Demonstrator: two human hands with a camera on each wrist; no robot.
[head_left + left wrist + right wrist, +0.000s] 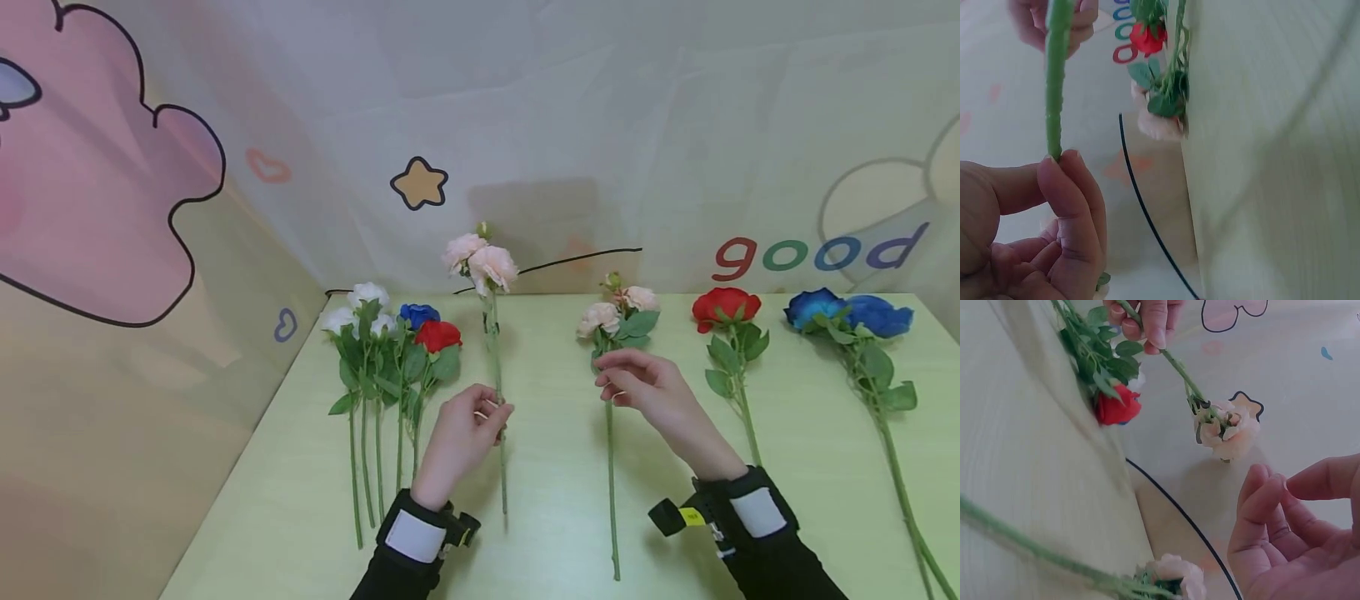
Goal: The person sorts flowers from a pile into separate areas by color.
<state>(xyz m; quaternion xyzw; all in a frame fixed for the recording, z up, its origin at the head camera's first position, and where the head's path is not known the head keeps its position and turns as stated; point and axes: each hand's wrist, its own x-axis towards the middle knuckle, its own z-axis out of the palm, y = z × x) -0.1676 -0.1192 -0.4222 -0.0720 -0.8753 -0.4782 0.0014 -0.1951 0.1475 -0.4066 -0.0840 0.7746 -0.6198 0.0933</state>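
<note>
Printed backdrop (525,100) stands behind a pale green table (555,517). Left grip (461,437) pinches the stem of a pale pink flower (492,267), raised off the table, bloom uppermost. Right grip (648,387) hovers apart from a second pink flower (600,320) lying on the table; its fingers are loosely bent, thumb and fingertip together. White flowers (367,296), one blue flower (418,315) and one red flower (438,335) lie left; another red rose (727,307) and blue blooms (879,317) lie right.

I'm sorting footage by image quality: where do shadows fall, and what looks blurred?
Head: soft shadows on the backdrop behind the held pale pink flowers, also on the table; left wrist: the right hand at the top looks blurred, and a soft-edged shadow crosses the table; right wrist: the near stem at lower left looks soft.
</note>
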